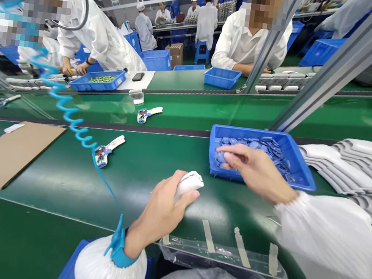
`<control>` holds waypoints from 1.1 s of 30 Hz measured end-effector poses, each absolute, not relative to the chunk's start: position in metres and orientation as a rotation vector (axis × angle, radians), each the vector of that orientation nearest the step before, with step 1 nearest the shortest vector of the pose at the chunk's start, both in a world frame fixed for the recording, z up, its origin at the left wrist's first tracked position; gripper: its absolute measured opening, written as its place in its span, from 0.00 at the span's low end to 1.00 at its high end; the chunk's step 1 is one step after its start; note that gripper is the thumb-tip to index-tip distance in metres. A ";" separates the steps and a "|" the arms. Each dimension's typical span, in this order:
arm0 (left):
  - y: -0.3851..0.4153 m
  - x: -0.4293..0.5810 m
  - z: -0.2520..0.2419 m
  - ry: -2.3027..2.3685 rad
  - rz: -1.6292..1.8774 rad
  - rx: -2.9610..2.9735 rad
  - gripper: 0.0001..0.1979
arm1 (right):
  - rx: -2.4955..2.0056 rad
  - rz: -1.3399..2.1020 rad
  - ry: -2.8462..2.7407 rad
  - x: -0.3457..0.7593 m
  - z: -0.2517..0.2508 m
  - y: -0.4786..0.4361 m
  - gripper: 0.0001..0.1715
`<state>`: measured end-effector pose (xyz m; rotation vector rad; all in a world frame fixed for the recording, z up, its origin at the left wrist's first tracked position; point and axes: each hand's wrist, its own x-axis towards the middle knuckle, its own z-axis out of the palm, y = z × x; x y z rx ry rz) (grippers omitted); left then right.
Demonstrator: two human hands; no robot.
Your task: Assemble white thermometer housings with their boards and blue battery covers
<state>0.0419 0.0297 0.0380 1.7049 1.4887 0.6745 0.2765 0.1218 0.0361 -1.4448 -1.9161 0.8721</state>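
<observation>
My left hand [162, 209] is wrapped round a white plastic housing [190, 183], held above the green work surface with its open end facing up and right. A blue wrist strap [120, 249] circles my left wrist, and a coiled blue cord runs from it. My right hand [253, 168] reaches over a blue tray [262, 179] full of small blue plastic pieces [273, 148]. Thumb and forefinger are pinched at a flat blue piece [219, 157] near the tray's left side. The other fingers of that hand are partly hidden.
A white handheld part with exposed electronics [103, 154] lies left on the green surface [66, 179]; a similar one [144, 115] lies on the belt behind. Stacked white shells [348, 168] stand right. Cardboard [15, 150] lies left. A metal post [330, 66] slants at right. Co-workers sit opposite.
</observation>
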 end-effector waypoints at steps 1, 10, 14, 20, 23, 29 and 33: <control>0.032 0.046 0.040 1.493 0.668 1.774 0.09 | -1.332 1.019 -1.814 0.275 0.038 0.105 0.17; 0.039 0.068 0.033 1.374 0.621 2.080 0.07 | -1.117 1.153 -1.649 0.260 0.038 0.049 0.16; 0.043 0.065 0.036 1.303 0.528 2.162 0.09 | -1.140 0.940 -1.807 0.265 0.037 0.045 0.19; 0.046 0.071 0.029 1.238 0.570 2.255 0.13 | -1.129 0.607 -1.975 0.259 0.032 0.043 0.18; 0.047 0.077 0.022 1.263 0.633 2.365 0.15 | -1.162 0.403 -1.944 0.255 0.023 0.039 0.14; 0.040 0.082 0.007 1.399 0.785 2.276 0.14 | -1.319 0.386 -1.856 0.266 0.001 0.018 0.12; 0.029 0.090 -0.014 1.926 0.997 1.944 0.23 | -1.476 0.642 -1.879 0.271 0.001 0.011 0.14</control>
